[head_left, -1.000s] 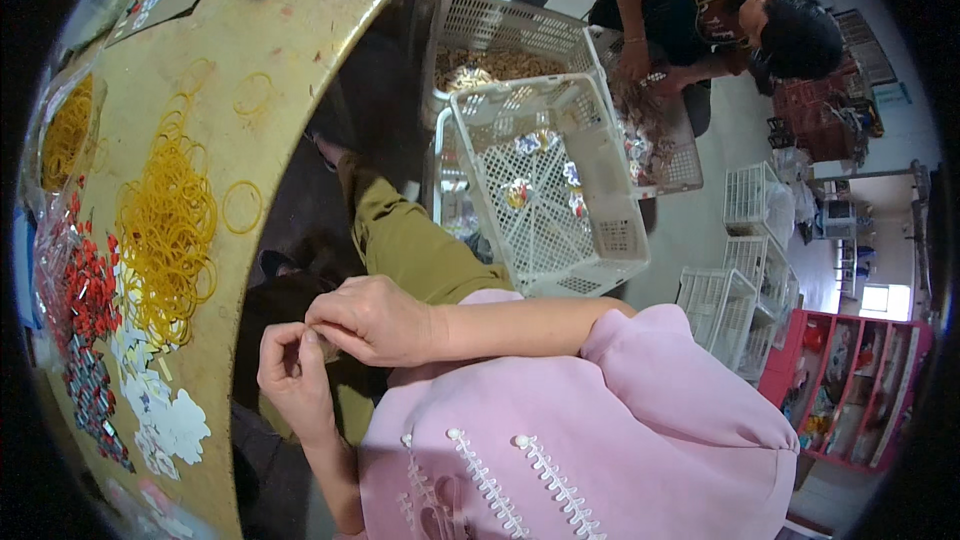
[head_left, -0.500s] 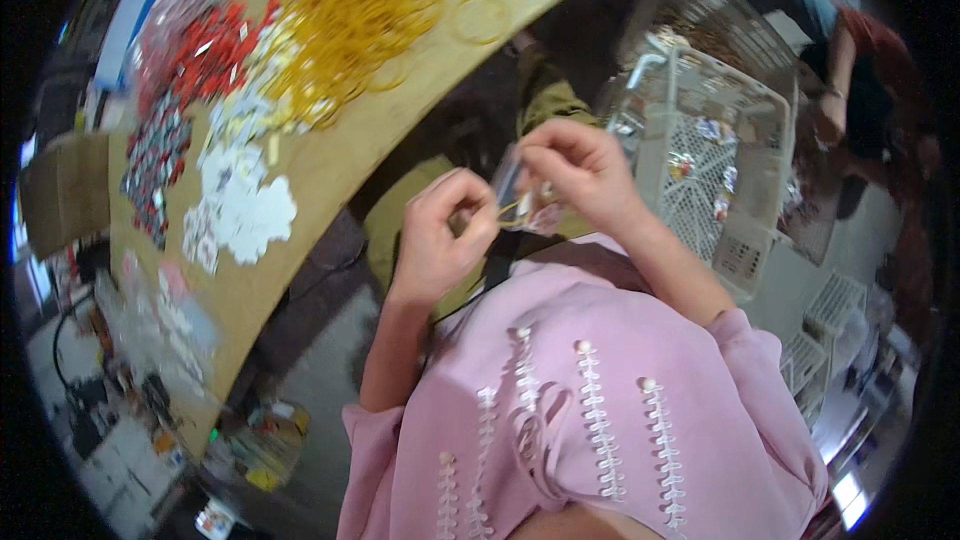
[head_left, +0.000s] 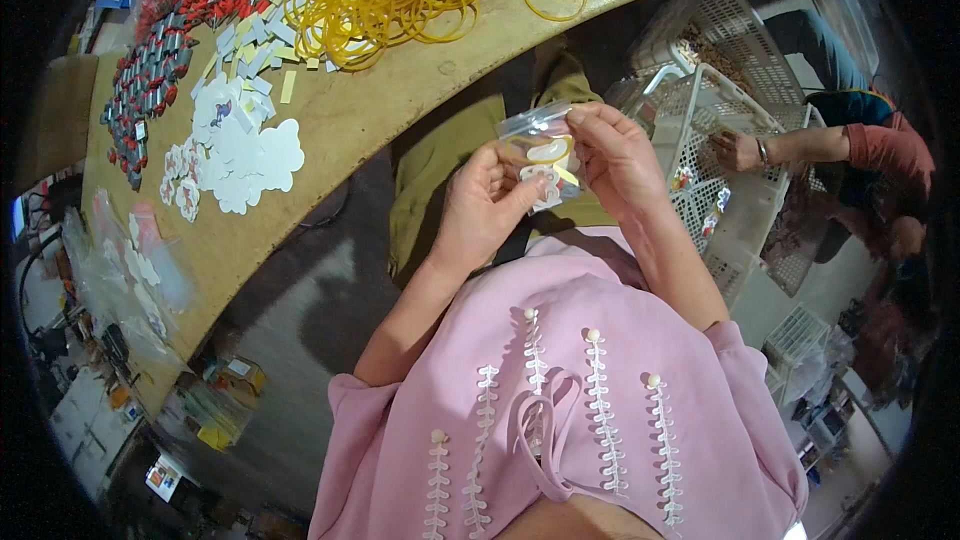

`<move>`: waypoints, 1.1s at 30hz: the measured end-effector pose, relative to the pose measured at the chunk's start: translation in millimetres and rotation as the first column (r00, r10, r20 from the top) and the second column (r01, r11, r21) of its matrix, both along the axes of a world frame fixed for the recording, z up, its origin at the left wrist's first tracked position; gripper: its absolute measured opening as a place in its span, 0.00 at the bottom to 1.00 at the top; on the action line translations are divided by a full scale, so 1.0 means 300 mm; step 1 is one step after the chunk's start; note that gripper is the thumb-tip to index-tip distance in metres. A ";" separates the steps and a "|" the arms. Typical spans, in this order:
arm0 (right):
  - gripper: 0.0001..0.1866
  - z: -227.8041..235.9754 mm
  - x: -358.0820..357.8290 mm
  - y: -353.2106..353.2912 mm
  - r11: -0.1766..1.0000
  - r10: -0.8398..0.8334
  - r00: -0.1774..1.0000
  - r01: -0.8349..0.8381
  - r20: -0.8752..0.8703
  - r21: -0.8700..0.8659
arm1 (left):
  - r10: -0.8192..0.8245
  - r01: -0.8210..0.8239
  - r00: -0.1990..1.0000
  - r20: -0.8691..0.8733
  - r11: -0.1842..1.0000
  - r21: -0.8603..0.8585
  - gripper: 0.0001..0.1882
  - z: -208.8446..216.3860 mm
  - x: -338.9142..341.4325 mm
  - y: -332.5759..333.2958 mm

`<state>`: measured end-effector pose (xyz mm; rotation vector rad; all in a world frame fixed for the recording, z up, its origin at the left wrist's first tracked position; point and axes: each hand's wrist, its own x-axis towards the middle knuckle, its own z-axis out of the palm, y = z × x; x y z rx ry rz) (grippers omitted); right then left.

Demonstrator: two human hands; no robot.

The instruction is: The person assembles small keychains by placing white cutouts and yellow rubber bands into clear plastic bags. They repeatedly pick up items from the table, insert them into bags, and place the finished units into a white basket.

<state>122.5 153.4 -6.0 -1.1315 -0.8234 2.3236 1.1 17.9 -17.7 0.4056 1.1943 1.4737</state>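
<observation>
A small clear zip bag [head_left: 533, 124] is held up in front of my lap between both hands. Through its film I see white cut-out shapes [head_left: 548, 150], a yellow strip and a yellow rubber band. My left hand [head_left: 478, 202] grips the bag's lower left side, its thumb pressed over the front. At the upper right corner, by the zip edge, my right hand [head_left: 612, 155] pinches it with thumb and fingers. Whether the zip is closed I cannot tell.
The table [head_left: 440, 100] on the left bears yellow rubber bands [head_left: 410, 0], white cloud-shaped cards [head_left: 240, 160], red-and-grey small parts [head_left: 150, 80], paper strips [head_left: 262, 45] and plastic bags [head_left: 120, 260]. Right of me are white crates [head_left: 700, 130], with a co-worker's hand [head_left: 740, 148] at one.
The bag has turned from nearly edge-on to face up, and its contents show more. My left hand has closed onto its side. A co-worker's hand has come to the crate.
</observation>
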 end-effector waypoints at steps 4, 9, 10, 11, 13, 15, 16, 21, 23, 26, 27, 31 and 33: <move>0.06 0.008 -0.019 0.003 0.998 -0.049 0.998 0.050 0.033 -0.036 | -0.094 0.096 0.995 0.038 0.994 -0.055 0.09 -0.013 -0.047 -0.003; 0.09 0.011 0.009 0.015 0.993 0.094 0.996 -0.093 0.008 -0.067 | 0.016 -0.011 0.995 0.103 0.999 -0.049 0.08 -0.026 -0.062 0.015; 0.09 0.054 0.014 0.009 0.989 0.133 0.991 -0.131 0.031 -0.067 | 0.045 -0.040 0.991 0.130 0.998 -0.038 0.08 -0.033 -0.067 0.020; 0.10 0.078 0.022 0.003 0.983 0.173 0.984 -0.170 0.051 -0.070 | 0.074 -0.071 0.985 0.155 0.997 -0.028 0.09 -0.038 -0.068 0.025; 0.10 0.061 0.045 -0.003 0.962 0.245 0.962 -0.257 0.120 0.091 | 0.076 -0.074 0.991 0.112 0.997 -0.020 0.07 -0.022 -0.066 0.050; 0.10 0.041 0.069 -0.008 0.939 0.271 0.949 -0.297 0.163 0.171 | 0.054 -0.053 0.998 0.042 0.999 -0.003 0.08 -0.006 -0.058 0.062; 0.10 0.029 0.073 -0.007 0.939 0.265 0.951 -0.292 0.162 0.179 | 0.043 -0.040 0.997 0.071 0.999 -0.032 0.10 0.006 -0.057 0.070; 0.09 0.030 0.079 0.005 0.952 0.263 0.960 -0.274 0.093 0.138 | 0.003 -0.003 0.997 0.082 1.000 -0.001 0.12 -0.019 -0.051 0.066; 0.10 0.016 0.087 0.001 0.960 0.248 0.967 -0.253 0.055 0.123 | 0.024 -0.026 0.997 0.077 0.999 0.027 0.11 -0.023 -0.051 0.063; 0.12 0.012 0.093 -0.004 0.971 0.229 0.973 -0.229 0.008 0.074 | 0.034 -0.035 0.999 0.034 0.999 0.036 0.10 -0.028 -0.060 0.054; 0.14 0.014 0.096 -0.004 0.974 0.226 0.974 -0.225 -0.015 0.036 | 0.041 -0.043 0.999 0.032 0.998 0.046 0.10 -0.029 -0.064 0.051; 0.19 0.032 0.103 0.003 0.967 0.245 0.969 -0.246 0.019 0.068 | 0.007 -0.011 0.998 -0.066 0.999 -0.051 0.08 0.001 -0.067 0.067; 0.22 0.030 0.111 -0.005 0.946 0.293 0.952 -0.303 0.089 0.119 | -0.119 0.102 0.982 -0.149 0.988 -0.113 0.07 0.009 -0.049 0.094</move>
